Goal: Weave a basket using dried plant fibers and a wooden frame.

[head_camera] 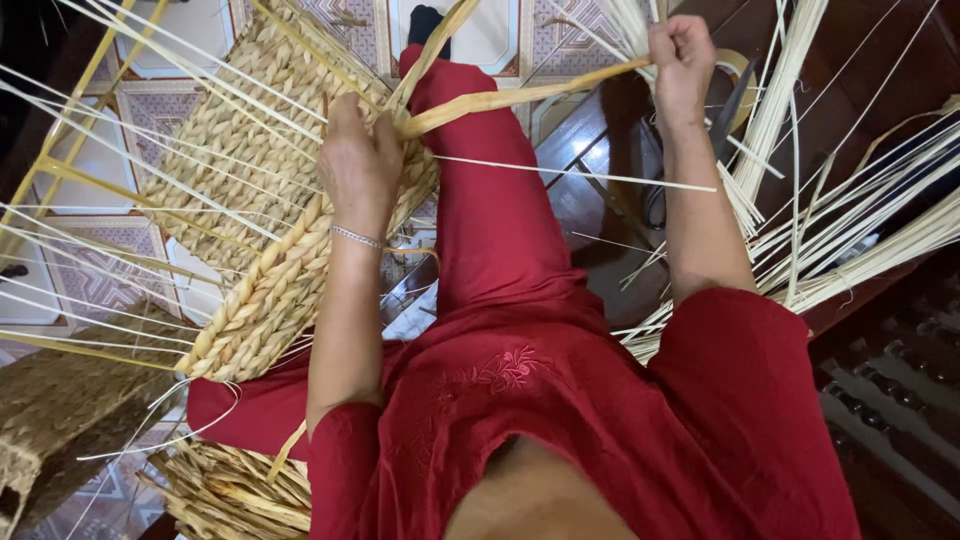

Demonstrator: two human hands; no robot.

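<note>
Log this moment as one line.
left hand: pressing on woven basket | right hand: pulling fibre strand taut | scissors: on floor

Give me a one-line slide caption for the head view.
Left hand steadies woven basket while right hand pulls a flat straw strand.

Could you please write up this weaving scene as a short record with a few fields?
Setting: person seated, in red clothing, tiled floor at the left
Left hand: pressing on the rim of a woven basket panel resting on the lap
Right hand: closed around a flat straw strand, pulled taut towards the panel
Wrist: thin bracelet on the left arm
Nearby: bundle of pale reeds at the right; loose straw pile below the left elbow
</note>
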